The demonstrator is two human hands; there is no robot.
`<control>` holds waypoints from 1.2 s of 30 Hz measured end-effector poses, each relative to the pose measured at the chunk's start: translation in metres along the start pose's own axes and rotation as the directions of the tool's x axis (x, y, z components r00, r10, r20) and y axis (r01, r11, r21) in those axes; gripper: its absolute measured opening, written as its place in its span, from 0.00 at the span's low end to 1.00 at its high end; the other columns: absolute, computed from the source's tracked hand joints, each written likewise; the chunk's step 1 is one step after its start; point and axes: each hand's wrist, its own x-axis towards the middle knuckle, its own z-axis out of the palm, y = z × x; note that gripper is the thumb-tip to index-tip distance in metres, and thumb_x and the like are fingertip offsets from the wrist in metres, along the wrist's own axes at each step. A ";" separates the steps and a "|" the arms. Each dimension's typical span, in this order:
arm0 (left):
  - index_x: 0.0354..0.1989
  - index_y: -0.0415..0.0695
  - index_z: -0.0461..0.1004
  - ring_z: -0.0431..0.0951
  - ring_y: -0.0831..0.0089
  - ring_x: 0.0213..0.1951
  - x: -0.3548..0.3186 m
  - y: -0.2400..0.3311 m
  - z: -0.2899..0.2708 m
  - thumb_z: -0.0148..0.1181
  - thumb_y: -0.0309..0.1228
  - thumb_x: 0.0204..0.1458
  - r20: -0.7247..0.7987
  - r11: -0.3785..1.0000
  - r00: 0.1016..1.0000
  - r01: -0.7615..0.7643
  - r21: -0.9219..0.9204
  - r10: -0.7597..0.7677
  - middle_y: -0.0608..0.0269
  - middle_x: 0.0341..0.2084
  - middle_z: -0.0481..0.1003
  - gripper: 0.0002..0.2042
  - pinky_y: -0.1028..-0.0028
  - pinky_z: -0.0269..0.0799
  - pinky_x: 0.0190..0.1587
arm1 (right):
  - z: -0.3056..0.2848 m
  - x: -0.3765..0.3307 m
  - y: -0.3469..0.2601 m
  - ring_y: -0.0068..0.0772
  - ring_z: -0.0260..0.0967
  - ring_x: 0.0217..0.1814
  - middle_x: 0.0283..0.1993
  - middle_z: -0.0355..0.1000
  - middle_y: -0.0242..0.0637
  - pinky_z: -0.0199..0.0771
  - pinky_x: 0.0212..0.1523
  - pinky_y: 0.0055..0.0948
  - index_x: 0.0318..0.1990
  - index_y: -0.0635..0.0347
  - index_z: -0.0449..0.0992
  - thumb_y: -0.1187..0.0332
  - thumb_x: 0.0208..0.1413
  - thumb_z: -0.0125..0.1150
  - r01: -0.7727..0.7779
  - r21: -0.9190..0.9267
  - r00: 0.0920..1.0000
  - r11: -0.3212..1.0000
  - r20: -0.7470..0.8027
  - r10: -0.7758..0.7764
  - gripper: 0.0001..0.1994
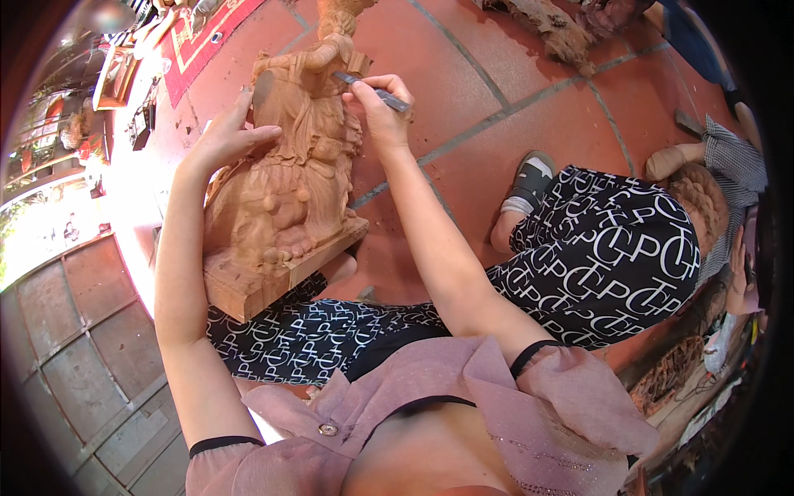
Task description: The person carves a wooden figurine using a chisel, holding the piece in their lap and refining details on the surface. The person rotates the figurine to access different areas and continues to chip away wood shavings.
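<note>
A carved wooden statue (291, 178) leans away from me on its thick block base (260, 285), with folded drapery and figures cut into its front. My left hand (231, 136) steadies its left side, the thumb across the front and the fingers along the edge, partly hidden. In my right hand (383, 107), a slim grey carving chisel (394, 101) is pinched between thumb and fingers. Its flat tip points left, close to the statue's upper right part; I cannot tell whether it touches the wood.
Red floor tiles (463, 107) spread beyond the statue, with a red mat (207, 41) at the far left. Rough driftwood (550, 29) lies at the back. At right, another person's hand (662, 164) is by a carved wooden piece (703, 198). My bent leg (612, 248) is on my right.
</note>
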 end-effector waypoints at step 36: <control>0.62 0.40 0.55 0.73 0.76 0.26 -0.003 0.006 0.001 0.64 0.32 0.47 -0.030 1.000 0.999 -0.017 -0.014 0.016 0.54 0.37 0.75 0.34 0.74 0.71 0.32 | -0.002 0.001 0.006 0.24 0.74 0.25 0.26 0.73 0.37 0.76 0.26 0.21 0.25 0.65 0.69 0.81 0.44 0.61 -0.008 0.074 0.986 0.997 -0.164 0.020 0.05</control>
